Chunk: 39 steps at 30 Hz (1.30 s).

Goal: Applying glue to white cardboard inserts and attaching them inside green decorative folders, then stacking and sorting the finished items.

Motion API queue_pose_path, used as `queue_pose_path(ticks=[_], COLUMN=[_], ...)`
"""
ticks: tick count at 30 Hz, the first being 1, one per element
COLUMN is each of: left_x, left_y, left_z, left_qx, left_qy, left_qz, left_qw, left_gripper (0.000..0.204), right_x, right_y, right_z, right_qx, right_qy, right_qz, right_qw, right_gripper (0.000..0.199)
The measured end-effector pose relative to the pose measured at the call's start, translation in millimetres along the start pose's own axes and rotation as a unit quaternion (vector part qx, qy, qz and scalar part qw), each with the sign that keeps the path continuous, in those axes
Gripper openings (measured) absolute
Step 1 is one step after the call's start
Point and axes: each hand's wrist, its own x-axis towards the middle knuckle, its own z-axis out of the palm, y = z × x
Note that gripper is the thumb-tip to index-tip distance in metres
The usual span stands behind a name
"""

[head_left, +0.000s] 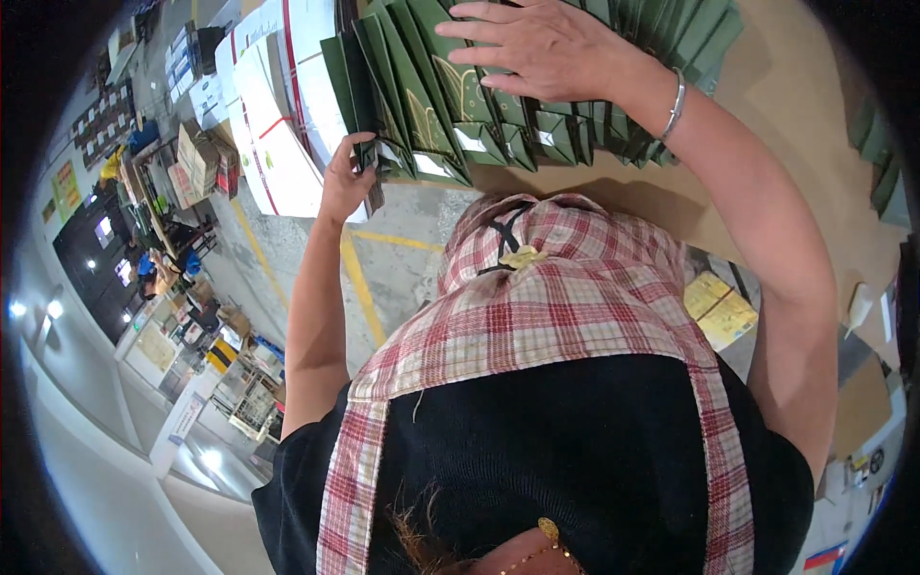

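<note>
A long row of dark green paper bags (422, 96) with gold print leans in overlapping layers along the table's near edge. Their folded ends point toward me, and some show white patches. My left hand (347, 180) is at the left end of the row, thumb and fingers closed on the lower corner of the end green bag (347, 86). Over the middle of the row lies my right hand (556, 53), palm down with its fingers stretched out and spread. It rests on the bags' upper sides and grips nothing that I can see.
Left of the row are large white bundles (264, 125) bound with red straps. Brown table board (786, 86) extends to the right, with more green bags (886, 163) at the far right. A yellow package (721, 311) sits below the table. Cartons (196, 158) stand on the floor at left.
</note>
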Motion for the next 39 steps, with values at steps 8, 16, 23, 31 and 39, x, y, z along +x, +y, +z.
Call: queue_pose_path(ticks=[8,16,23,31,39], left_x=[-2.0,61.9,93.1,107.4,91.6], left_y=[-2.2,19.7,-11.4,52.6,58.4], left_z=[-2.5,31.5,70.5,38.0,33.2], left_qx=[-0.003,0.069,0.004,-0.247,-0.261], left_qy=[-0.009,0.12,0.187,-0.021,-0.032], left_qz=[-0.035,0.139,0.081,0.084,0.044], left_qw=[0.999,0.981,0.979,0.965,0.964], left_gripper=[0.061,0.082,0.095,0.093,0.099], right_x=[2.3,2.5,-82.2,-312.1,-236.3], right_y=[-0.6,-7.2,36.4,152.4,138.4], right_z=[-3.6,-5.5,-77.6,5.1,21.4], right_qx=[0.001,0.012,0.126,0.231,0.389], right_qy=[-0.002,-0.111,0.188,0.149,0.266], right_qz=[-0.005,0.057,0.487,0.81,0.743], right_qw=[1.0,0.992,0.844,0.518,0.474], right_gripper=[0.036,0.042,0.035,0.079,0.079])
